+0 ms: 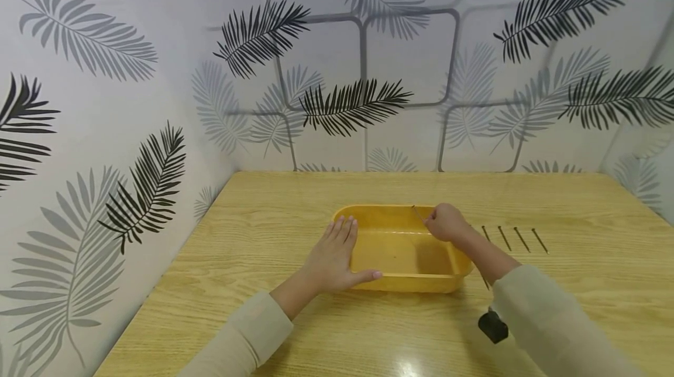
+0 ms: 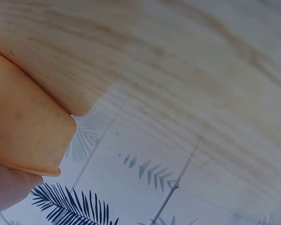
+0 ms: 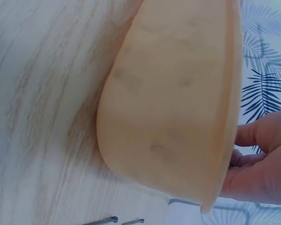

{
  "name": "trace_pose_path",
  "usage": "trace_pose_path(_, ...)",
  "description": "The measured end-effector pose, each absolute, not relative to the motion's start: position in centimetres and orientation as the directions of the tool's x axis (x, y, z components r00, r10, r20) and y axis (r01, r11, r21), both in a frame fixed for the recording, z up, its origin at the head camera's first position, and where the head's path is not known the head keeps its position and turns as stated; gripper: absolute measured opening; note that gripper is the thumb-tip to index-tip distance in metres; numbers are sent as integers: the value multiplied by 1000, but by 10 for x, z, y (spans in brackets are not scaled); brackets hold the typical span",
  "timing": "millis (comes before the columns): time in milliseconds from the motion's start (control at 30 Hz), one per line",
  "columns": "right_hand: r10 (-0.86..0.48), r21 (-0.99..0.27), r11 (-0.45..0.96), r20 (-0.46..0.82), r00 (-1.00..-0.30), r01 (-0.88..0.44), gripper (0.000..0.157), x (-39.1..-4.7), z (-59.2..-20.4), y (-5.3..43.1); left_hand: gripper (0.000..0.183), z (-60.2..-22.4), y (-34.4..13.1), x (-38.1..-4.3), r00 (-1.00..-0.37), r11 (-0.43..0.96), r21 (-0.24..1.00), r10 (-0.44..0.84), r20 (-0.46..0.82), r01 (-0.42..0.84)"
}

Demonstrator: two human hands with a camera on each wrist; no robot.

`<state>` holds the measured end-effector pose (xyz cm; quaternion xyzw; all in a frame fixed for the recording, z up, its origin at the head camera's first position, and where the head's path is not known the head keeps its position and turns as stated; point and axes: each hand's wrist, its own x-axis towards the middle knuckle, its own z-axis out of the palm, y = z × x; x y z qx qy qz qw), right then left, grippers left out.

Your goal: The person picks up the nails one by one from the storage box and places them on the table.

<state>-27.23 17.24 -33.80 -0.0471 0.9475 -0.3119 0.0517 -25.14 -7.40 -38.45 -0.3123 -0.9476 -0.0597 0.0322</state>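
A yellow plastic tub [image 1: 400, 283] stands on the table, and the right wrist view shows its outer wall [image 3: 168, 93]. My left hand [image 1: 332, 257] rests on the tub's left end, fingers straight and thumb along the front rim. Only part of that hand [image 2: 11, 187] shows in the left wrist view. Over the far right part of the tub, my right hand [image 1: 447, 222] pinches a thin metal nail [image 1: 417, 211] with curled fingers. The right wrist view shows this hand [image 3: 267, 164] behind the rim; the nail is hidden there.
Several dark nails [image 1: 521, 239] lie in a row on the wooden table [image 1: 253, 230], right of the tub. A small black object [image 1: 493, 325] is beside the right sleeve; its kind is unclear. A leaf-patterned wall [image 1: 326, 148] stands behind the table.
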Motion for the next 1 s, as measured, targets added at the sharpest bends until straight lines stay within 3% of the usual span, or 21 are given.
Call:
trace_pose_path(533, -67, -605, 796, -62, -996, -16, 40, -269, -328, 185, 100, -385, -74, -252, -805, 798, 107, 585, 102, 593)
trace_pose_path(1000, -54, -591, 807, -36, -998, -23, 42, -265, -327, 201, 99, -384, -75, -251, -800, 794, 105, 590, 109, 599)
